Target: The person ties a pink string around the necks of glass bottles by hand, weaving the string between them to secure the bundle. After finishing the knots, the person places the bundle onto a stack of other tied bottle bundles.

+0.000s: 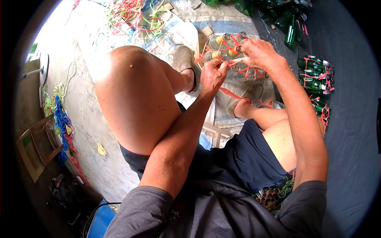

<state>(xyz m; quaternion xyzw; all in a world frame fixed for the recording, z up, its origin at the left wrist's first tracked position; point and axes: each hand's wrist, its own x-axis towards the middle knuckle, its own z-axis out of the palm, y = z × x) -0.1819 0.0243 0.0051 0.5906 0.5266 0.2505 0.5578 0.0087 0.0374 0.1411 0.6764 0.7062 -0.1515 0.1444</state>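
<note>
Several clear glass bottles (217, 41) stand bunched between my feet, with red plastic string (201, 56) running around and between their necks. Some have yellow on them. My left hand (213, 75) is closed at the near left side of the bunch, thumb and finger pinching the red string. At the right side my right hand (260, 54) curls beside a bottle mouth, its fingers closed on a stretch of the string that runs toward the left hand. Part of the bottles is hidden behind both hands.
Tied green bottles (315, 75) lie on the dark sheet (349, 131) at right, with loose green bottles (291, 33) farther back. A tangle of red and green string (131, 18) lies at the back. Blue string (61, 115) and a wooden frame (39, 144) are at left.
</note>
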